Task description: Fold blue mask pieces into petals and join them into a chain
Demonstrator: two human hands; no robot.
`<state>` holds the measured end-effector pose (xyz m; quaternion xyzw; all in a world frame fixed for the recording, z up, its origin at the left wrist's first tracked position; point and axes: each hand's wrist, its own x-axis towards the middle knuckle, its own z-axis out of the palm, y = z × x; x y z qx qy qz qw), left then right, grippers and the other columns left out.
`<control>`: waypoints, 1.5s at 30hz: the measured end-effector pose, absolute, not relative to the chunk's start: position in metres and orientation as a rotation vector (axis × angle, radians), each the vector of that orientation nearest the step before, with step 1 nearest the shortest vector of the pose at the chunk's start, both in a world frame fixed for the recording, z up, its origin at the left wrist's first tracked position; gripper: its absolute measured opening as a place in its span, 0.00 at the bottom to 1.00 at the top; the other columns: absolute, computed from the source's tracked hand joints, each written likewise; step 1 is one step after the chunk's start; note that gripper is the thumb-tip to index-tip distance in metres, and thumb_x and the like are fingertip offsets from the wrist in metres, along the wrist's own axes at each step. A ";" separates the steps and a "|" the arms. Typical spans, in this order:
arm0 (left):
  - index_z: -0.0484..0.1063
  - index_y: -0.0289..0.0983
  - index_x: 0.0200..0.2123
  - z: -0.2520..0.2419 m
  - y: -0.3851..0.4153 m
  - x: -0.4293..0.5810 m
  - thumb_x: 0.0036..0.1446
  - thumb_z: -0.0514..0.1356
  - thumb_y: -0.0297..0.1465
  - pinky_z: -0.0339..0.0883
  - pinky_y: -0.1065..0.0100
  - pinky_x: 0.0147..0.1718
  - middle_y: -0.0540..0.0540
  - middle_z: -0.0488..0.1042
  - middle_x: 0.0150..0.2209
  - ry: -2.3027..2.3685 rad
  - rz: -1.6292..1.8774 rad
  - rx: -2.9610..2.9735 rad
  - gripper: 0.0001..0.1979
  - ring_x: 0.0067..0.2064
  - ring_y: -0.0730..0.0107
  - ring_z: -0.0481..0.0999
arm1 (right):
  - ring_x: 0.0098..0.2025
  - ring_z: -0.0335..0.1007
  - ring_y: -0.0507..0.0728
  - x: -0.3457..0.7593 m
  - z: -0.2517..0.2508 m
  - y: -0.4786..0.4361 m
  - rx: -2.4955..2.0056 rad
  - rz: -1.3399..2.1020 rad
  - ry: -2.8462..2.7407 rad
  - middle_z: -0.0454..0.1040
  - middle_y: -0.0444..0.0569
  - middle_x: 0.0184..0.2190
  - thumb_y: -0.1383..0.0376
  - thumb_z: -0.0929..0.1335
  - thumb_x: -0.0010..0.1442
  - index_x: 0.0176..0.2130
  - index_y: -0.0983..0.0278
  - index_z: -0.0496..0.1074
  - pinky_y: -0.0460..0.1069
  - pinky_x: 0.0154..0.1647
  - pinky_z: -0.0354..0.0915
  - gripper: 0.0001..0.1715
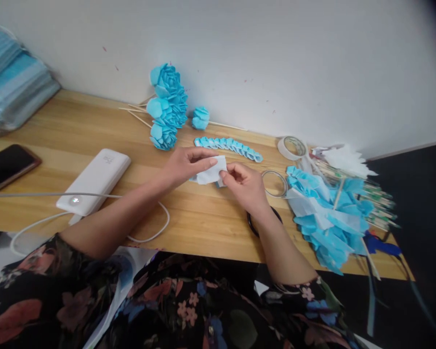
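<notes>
Between my hands, over the middle of the table, is a small pale white-and-blue piece of fabric (213, 170). My left hand (188, 166) pinches its left side, thumb lying across the top. The thumb and fingers of my right hand (244, 183) pinch its right edge. Just beyond lies a curved row of folded blue petals (228, 145). A single blue flower (201, 118) on a thin stick rests against the wall, and several fuller blue flowers (167, 104) on sticks lie to its left.
At the right are tape rolls (291, 147), a heap of blue fabric pieces (327, 218), bundled sticks (380, 206) and a blue-handled tool (382, 245). On the left are a white power bank (96, 179) with a cable, a phone (9, 167) and packed masks (18, 80).
</notes>
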<state>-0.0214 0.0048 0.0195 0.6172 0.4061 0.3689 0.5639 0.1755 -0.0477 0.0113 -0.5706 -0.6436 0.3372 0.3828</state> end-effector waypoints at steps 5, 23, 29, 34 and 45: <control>0.76 0.36 0.30 0.011 0.008 -0.021 0.52 0.69 0.47 0.64 0.69 0.28 0.48 0.77 0.27 0.983 0.881 1.379 0.19 0.28 0.71 0.72 | 0.30 0.67 0.53 0.175 0.011 -0.047 -1.440 0.876 -1.658 0.74 0.44 0.27 0.57 0.69 0.60 0.33 0.60 0.75 0.49 0.34 0.63 0.10; 0.75 0.36 0.31 0.012 0.008 -0.020 0.57 0.69 0.41 0.63 0.70 0.25 0.50 0.74 0.24 0.921 0.789 1.253 0.14 0.24 0.74 0.72 | 0.45 0.79 0.58 0.190 0.013 -0.048 -1.275 0.776 -1.799 0.83 0.47 0.47 0.63 0.70 0.62 0.47 0.55 0.80 0.55 0.49 0.74 0.14; 0.77 0.33 0.40 0.017 0.009 -0.021 0.54 0.72 0.38 0.66 0.73 0.25 0.50 0.77 0.27 0.817 0.748 1.211 0.15 0.26 0.75 0.74 | 0.39 0.78 0.55 0.190 0.012 -0.046 -1.252 0.640 -1.774 0.83 0.44 0.37 0.68 0.69 0.60 0.38 0.56 0.82 0.52 0.45 0.73 0.11; 0.76 0.32 0.46 0.014 0.013 -0.025 0.47 0.76 0.32 0.70 0.73 0.25 0.49 0.80 0.30 0.726 0.751 1.195 0.23 0.27 0.73 0.78 | 0.40 0.79 0.55 0.193 0.009 -0.042 -1.198 0.509 -1.716 0.84 0.43 0.38 0.68 0.70 0.59 0.37 0.56 0.82 0.51 0.41 0.74 0.10; 0.77 0.32 0.48 0.009 0.024 -0.028 0.57 0.66 0.23 0.72 0.74 0.27 0.51 0.78 0.25 0.957 0.884 1.323 0.15 0.26 0.75 0.77 | 0.39 0.80 0.55 0.195 0.007 -0.040 -1.215 0.460 -1.696 0.84 0.43 0.37 0.69 0.69 0.60 0.37 0.56 0.82 0.51 0.40 0.74 0.12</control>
